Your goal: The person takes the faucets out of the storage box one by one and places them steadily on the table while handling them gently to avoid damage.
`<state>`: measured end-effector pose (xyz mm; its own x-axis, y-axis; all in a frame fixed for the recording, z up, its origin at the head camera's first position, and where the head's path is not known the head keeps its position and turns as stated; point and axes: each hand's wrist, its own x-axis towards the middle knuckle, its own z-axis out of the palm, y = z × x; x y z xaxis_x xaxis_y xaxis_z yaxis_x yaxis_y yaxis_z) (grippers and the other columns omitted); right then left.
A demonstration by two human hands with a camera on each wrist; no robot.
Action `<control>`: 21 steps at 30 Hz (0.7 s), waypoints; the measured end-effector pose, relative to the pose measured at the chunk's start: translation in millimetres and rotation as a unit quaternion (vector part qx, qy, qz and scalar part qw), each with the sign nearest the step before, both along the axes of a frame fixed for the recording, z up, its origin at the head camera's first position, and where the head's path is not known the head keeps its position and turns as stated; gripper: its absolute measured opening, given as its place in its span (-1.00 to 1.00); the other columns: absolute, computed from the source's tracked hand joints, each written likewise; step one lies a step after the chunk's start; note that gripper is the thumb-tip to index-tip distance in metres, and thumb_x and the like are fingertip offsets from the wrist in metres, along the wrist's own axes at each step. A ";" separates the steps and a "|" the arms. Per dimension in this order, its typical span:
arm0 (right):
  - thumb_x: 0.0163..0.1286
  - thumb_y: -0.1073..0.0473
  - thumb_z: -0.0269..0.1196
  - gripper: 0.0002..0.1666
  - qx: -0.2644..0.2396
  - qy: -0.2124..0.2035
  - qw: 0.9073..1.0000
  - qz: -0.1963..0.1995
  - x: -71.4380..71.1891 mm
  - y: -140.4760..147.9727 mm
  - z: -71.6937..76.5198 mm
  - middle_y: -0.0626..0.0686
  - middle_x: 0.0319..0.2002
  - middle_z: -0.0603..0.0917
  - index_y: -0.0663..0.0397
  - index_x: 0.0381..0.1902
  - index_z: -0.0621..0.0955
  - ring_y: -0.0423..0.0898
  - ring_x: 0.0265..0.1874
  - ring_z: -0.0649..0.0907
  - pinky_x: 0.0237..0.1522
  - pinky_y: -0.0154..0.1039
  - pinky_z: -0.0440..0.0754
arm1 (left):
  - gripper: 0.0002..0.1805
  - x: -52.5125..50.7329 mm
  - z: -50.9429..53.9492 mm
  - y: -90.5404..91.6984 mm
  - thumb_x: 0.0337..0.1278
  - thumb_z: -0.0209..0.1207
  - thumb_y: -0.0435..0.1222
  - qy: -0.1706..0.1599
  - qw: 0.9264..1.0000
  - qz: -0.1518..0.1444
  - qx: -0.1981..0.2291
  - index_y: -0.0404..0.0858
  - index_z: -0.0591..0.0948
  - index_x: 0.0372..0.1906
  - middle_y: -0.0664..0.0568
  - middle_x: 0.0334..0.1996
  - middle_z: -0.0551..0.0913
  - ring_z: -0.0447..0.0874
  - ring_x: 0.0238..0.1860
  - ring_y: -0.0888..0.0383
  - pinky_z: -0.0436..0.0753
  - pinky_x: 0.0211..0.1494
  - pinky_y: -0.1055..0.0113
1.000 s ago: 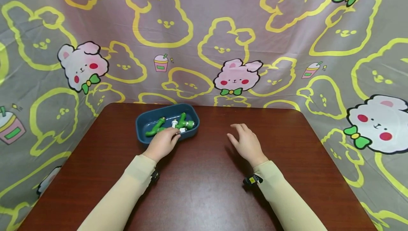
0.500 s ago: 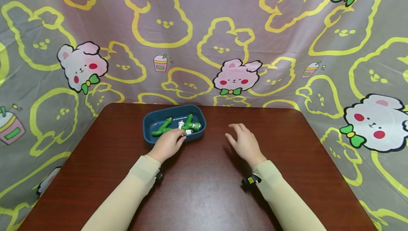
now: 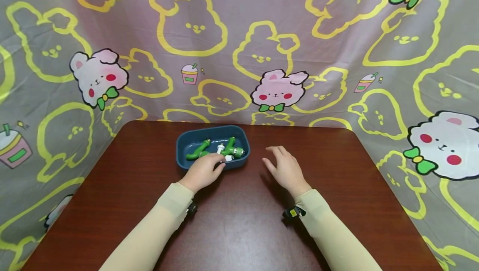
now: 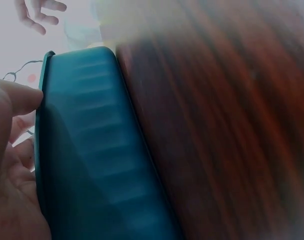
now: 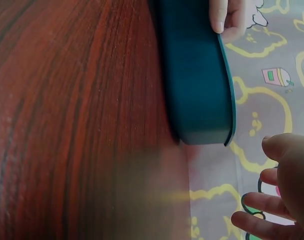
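A dark blue plastic basin (image 3: 213, 131) stands at the back of the table, left of the middle. My left hand (image 3: 203, 172) holds its near rim; in the left wrist view the thumb (image 4: 26, 97) lies at the rim, with the other fingers on the inner side. Inside the basin are a bent green pipe-like piece (image 3: 198, 150), a green tap-like piece (image 3: 233, 150) and small white parts (image 3: 220, 148), partly hidden by that hand. To the right of the basin my right hand (image 3: 287, 170) hovers over the table, fingers spread and holding nothing.
The dark red-brown wooden table (image 3: 239, 221) has a glossy top. A grey cloth (image 3: 232, 46) printed with yellow outlines and rabbit faces hangs behind it and at both sides. A small dark device sits on each wrist.
My left hand has moved the basin to the right along the table, with the pieces in it. The right hand has shifted only slightly left.
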<state>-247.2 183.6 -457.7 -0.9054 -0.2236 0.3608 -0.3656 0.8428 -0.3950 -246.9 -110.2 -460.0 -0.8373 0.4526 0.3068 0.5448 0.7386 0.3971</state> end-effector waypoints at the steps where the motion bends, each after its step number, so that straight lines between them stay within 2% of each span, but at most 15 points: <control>1: 0.50 -0.08 0.28 -0.50 -0.001 0.002 1.000 0.002 0.1 -0.6 -0.2 0.13 0.14 0.65 0.04 0.26 0.59 0.13 0.10 0.68 0.15 0.15 0.63 | -0.86 0.2 -0.3 0.9 0.42 0.24 -0.27 0.001 1.000 -0.002 0.001 -0.18 0.72 -0.05 0.03 -0.13 0.77 0.74 -0.08 0.10 0.70 0.08 0.13; 12: 0.53 -0.10 0.24 -0.51 -0.004 -0.007 1.000 0.018 0.7 -3.0 -2.5 0.10 0.14 0.63 0.02 0.27 0.59 0.09 0.12 0.67 0.18 0.11 0.63 | -0.87 3.5 -0.1 11.2 0.39 0.24 -0.29 0.009 1.000 -0.020 -0.001 -0.19 0.72 -0.07 0.04 -0.15 0.77 0.74 -0.10 0.10 0.70 0.07 0.14; 21: 0.51 -0.04 0.28 -0.54 -0.005 0.001 0.999 0.039 1.6 -4.7 -2.4 0.10 0.11 0.63 0.03 0.25 0.60 0.08 0.08 0.68 0.17 0.09 0.64 | -0.86 4.3 -1.4 18.2 0.37 0.25 -0.28 0.022 0.999 -0.035 -0.005 -0.18 0.73 -0.06 0.06 -0.16 0.77 0.74 -0.10 0.12 0.71 0.05 0.16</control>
